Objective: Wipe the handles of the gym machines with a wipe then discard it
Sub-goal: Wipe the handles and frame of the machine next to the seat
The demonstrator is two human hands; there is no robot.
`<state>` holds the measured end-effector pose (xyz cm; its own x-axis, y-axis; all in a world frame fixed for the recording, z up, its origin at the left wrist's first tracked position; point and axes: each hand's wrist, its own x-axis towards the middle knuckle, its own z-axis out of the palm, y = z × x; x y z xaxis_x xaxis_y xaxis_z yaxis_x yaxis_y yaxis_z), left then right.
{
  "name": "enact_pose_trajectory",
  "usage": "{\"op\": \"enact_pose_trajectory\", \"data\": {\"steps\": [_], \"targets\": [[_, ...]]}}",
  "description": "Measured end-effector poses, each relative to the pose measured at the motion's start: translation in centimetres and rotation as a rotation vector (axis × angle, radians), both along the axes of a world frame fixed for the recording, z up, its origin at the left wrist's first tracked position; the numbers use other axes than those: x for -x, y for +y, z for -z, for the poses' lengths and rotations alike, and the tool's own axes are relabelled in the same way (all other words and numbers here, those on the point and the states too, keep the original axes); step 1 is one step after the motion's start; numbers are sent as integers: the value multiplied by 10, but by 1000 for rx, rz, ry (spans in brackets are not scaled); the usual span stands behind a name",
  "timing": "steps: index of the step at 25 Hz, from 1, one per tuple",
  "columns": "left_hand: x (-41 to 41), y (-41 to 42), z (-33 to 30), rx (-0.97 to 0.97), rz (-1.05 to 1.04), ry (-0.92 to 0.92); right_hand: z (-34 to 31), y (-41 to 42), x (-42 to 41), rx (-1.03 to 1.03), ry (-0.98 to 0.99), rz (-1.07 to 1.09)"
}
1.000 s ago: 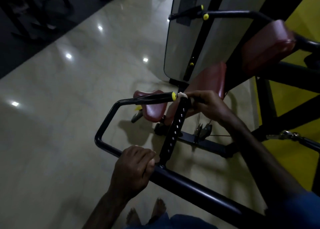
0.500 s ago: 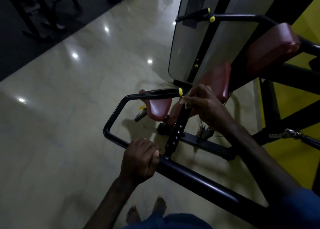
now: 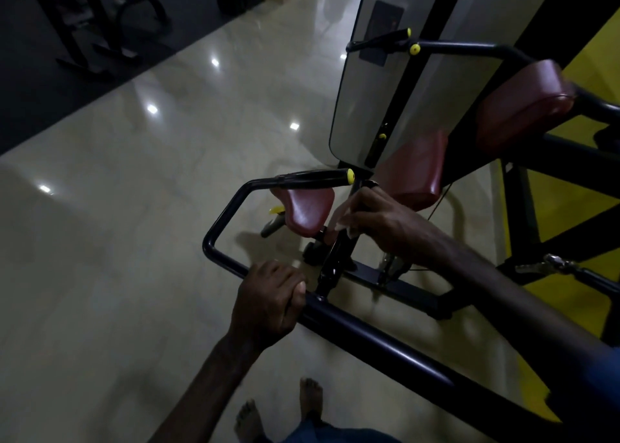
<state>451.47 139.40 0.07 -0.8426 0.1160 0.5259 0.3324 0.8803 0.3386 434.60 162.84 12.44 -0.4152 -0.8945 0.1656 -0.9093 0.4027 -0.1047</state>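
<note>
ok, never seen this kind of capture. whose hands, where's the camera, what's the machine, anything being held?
There is no robot here: a person wears one wide-angle camera on the head, looking forward and down, so the arms enter from the bottom edge. The machine is a gym machine with a black tube frame, dark red pads and black handles with yellow end caps. The left hand grips the frame's thick lower bar. The right hand is curled round an upright black bar, and a pale wipe shows at its fingers. Bare feet stand on the glossy tiled floor below.
</note>
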Motion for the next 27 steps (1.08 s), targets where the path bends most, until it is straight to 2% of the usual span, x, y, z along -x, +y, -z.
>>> {"op": "enact_pose_trajectory", "data": {"steps": [3,7,8,9,11,13,15,20,24,26,27], "targets": [[-2,2,0,-21,-26,6,-18,7,25,98,61,133],[-4,4,2,-32,-51,23,13,9,-2,49,2,-5],[-4,4,3,-33,-56,29,13,9,-1,69,-36,15],[-3,4,3,-35,-61,28,9,11,7,121,-99,91],[-3,4,4,-38,-65,25,0,12,15,230,-100,181],[-5,5,5,-42,-66,34,10,13,0,256,-60,164],[-8,8,5,-39,-69,56,17,11,-22,287,-132,215],[-14,6,10,-64,-69,84,20,4,-13,564,-120,413],[-18,6,17,-86,-66,73,47,4,-44,691,-267,540],[-17,8,19,-100,-75,69,41,-2,-36,920,-438,724],[-17,8,19,-106,-72,82,38,-6,-36,1040,-589,791]]}}
